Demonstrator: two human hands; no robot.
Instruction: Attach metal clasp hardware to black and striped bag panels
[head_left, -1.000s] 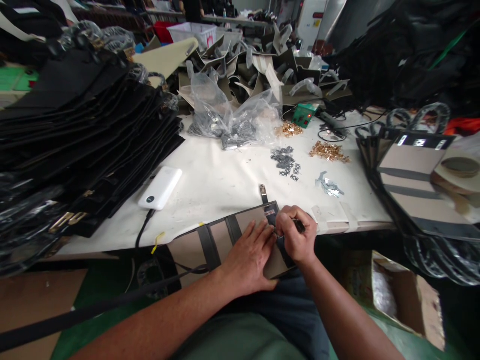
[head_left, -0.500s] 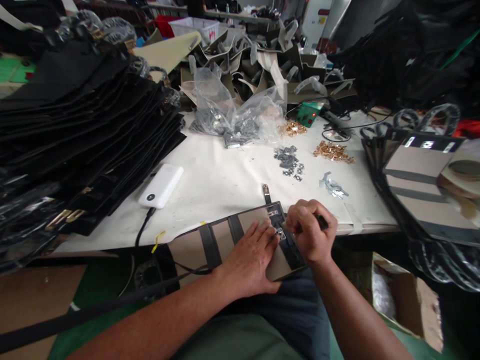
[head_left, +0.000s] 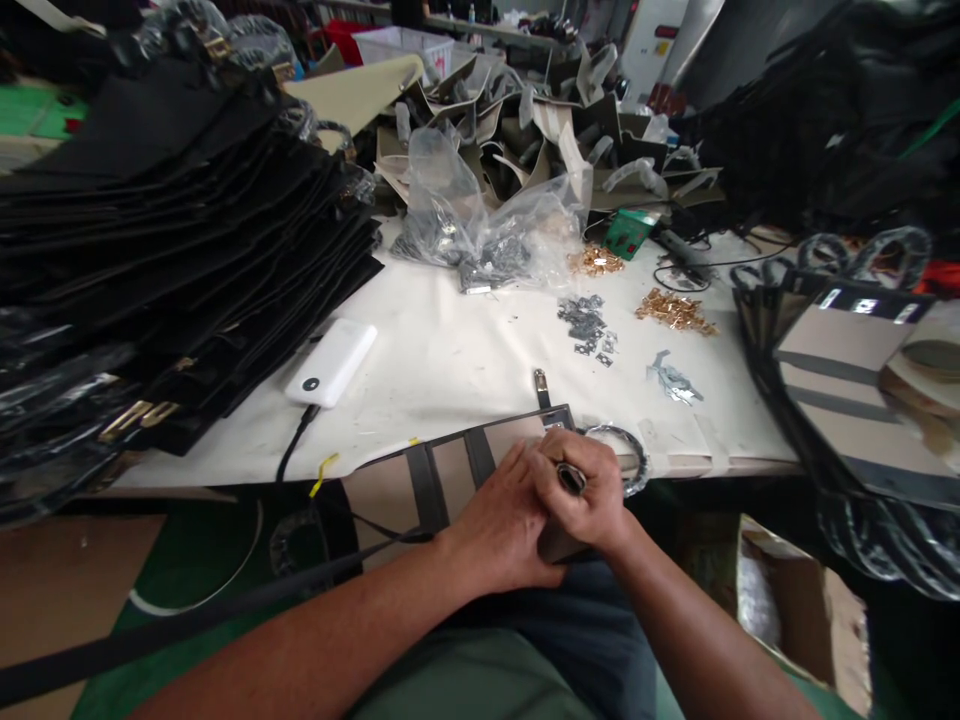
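Note:
A taupe panel with dark bands (head_left: 453, 480) lies at the table's front edge, partly over my lap. My left hand (head_left: 502, 515) rests flat on its right part, fingers pointing up and right. Right beside it, touching it, my right hand (head_left: 581, 485) is wrapped round a dark tool with a hollow round end (head_left: 571, 478), held over the panel. The tool's lower end is hidden by my hands. A plastic-wrapped handle (head_left: 634, 460) shows right of my right hand. A dark strap with a metal tip (head_left: 541, 385) sticks up past the panel's far edge.
A white power bank (head_left: 332, 362) with a cable lies left. Black pieces (head_left: 225, 240) are stacked at far left. Gold parts (head_left: 676, 311), grey metal plates (head_left: 583, 320) and a green box (head_left: 628, 234) lie beyond the hands. Finished-looking panels (head_left: 847, 350) hang at right.
My right hand has moved left and down with the tool, against my left hand. The wrapped handle at the right now shows. The view has shifted slightly.

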